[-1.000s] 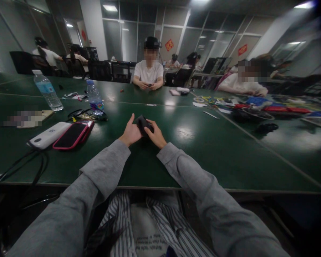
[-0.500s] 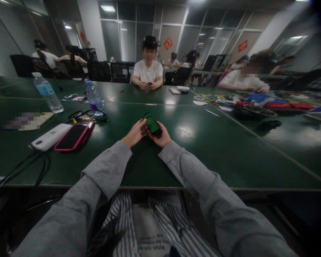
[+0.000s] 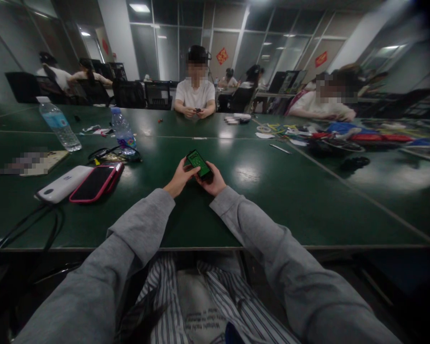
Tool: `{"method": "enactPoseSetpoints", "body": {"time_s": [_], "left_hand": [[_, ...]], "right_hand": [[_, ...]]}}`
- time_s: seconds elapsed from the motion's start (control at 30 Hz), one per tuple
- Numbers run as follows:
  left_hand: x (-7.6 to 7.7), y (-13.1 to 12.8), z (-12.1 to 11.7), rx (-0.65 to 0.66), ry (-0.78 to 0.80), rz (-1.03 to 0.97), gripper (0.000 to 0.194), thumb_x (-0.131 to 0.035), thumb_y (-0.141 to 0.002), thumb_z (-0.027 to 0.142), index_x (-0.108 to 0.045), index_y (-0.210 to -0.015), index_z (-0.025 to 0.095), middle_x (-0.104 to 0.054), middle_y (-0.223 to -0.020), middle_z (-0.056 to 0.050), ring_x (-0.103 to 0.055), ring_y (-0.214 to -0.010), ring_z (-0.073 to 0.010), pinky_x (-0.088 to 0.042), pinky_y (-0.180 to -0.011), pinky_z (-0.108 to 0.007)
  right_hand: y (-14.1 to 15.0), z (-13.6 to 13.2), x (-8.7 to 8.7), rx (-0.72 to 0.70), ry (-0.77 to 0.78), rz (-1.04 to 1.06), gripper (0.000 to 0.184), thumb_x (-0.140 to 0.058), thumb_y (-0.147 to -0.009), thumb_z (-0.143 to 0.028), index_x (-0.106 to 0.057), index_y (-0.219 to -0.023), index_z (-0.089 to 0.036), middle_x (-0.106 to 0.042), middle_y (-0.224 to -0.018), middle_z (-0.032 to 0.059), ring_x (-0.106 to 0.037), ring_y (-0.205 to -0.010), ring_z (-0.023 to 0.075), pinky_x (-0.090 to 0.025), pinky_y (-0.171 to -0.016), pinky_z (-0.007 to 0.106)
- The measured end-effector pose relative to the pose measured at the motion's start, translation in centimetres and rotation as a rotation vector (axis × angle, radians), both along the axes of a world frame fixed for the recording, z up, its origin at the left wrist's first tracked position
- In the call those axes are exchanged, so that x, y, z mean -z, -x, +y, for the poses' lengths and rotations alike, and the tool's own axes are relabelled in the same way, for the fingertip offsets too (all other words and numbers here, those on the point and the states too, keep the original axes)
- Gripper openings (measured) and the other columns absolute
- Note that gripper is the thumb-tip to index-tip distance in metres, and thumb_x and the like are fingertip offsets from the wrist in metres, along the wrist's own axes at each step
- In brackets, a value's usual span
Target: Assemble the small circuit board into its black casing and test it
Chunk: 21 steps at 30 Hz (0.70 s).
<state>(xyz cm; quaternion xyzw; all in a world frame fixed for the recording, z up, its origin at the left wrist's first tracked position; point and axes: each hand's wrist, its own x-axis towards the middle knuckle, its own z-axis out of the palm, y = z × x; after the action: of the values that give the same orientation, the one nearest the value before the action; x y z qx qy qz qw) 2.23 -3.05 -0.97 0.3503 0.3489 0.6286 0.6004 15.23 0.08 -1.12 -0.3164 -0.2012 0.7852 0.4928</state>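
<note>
A small green circuit board (image 3: 195, 161) with a black casing around its edges is held above the table, its green face turned up. My left hand (image 3: 182, 178) grips it from the left, with the thumb lying across the green face. Around the lower right edge, my right hand (image 3: 215, 181) is closed on the same piece. The underside of the board and several fingertips are hidden. Left of my hands lie a phone in a pink case (image 3: 97, 184) and a white power bank (image 3: 63, 184).
Two water bottles, a clear one (image 3: 59, 125) and a blue-capped one (image 3: 123, 131), stand at the left near black cables (image 3: 109, 154). A pen (image 3: 280, 149) and a heap of coloured wires and cloth (image 3: 358, 136) lie right. One person (image 3: 195, 95) sits opposite, another (image 3: 317, 107) at the right.
The black piece was turned over, so its green circuit side now faces up. My left thumb has moved onto that face. The view has shifted slightly.
</note>
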Motion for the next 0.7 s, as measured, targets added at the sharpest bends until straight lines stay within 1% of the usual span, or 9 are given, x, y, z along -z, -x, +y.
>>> {"method": "enactPoseSetpoints", "body": {"time_s": [0.13, 0.3, 0.5, 0.6, 0.7], "left_hand": [[-0.14, 0.04, -0.01, -0.015, 0.032, -0.022, 0.069, -0.083, -0.065, 0.005, -0.058, -0.124, 0.030, -0.067, -0.104, -0.002, -0.063, -0.104, -0.0174, -0.050, -0.094, -0.031], [-0.58, 0.09, -0.07, -0.035, 0.050, -0.025, 0.068, -0.082, -0.064, 0.002, -0.059, -0.122, 0.029, -0.067, -0.101, -0.002, -0.064, -0.098, -0.0160, -0.052, -0.089, -0.029], [-0.55, 0.10, 0.05, -0.058, 0.013, 0.042, 0.062, -0.082, -0.066, 0.006, -0.059, -0.121, 0.024, -0.069, -0.098, -0.003, -0.065, -0.087, -0.0140, -0.051, -0.078, -0.024], [-0.28, 0.14, 0.42, -0.038, 0.079, 0.003, 0.056, -0.079, -0.069, 0.005, -0.060, -0.119, 0.023, -0.070, -0.095, -0.002, -0.065, -0.080, -0.0122, -0.049, -0.075, -0.023], [-0.28, 0.24, 0.59, -0.026, 0.151, -0.036, 0.047, -0.074, -0.073, 0.003, -0.063, -0.114, 0.022, -0.069, -0.089, -0.001, -0.063, -0.073, -0.0106, -0.047, -0.072, -0.023]], "right_hand": [[0.03, -0.06, 0.03, -0.031, -0.017, -0.015, 0.016, -0.059, -0.090, -0.039, -0.062, -0.088, -0.023, -0.065, -0.078, 0.0016, -0.062, -0.069, 0.0150, -0.058, -0.053, 0.025], [-0.02, -0.27, -0.15, -0.070, -0.051, -0.061, 0.019, -0.059, -0.091, -0.041, -0.062, -0.088, -0.023, -0.064, -0.076, 0.0015, -0.061, -0.066, 0.0146, -0.057, -0.053, 0.025], [-0.01, -0.48, -0.48, -0.091, -0.067, -0.052, 0.018, -0.062, -0.090, -0.041, -0.061, -0.088, -0.023, -0.065, -0.077, 0.0014, -0.062, -0.067, 0.0145, -0.058, -0.054, 0.026], [0.11, -0.54, -0.65, -0.075, -0.020, -0.020, 0.016, -0.057, -0.093, -0.037, -0.062, -0.089, -0.022, -0.066, -0.078, 0.0014, -0.062, -0.069, 0.0138, -0.058, -0.056, 0.024], [0.25, -0.52, -0.63, -0.073, -0.010, -0.026, 0.016, -0.056, -0.094, -0.035, -0.062, -0.090, -0.022, -0.067, -0.080, 0.0019, -0.063, -0.071, 0.0138, -0.058, -0.058, 0.024]]}}
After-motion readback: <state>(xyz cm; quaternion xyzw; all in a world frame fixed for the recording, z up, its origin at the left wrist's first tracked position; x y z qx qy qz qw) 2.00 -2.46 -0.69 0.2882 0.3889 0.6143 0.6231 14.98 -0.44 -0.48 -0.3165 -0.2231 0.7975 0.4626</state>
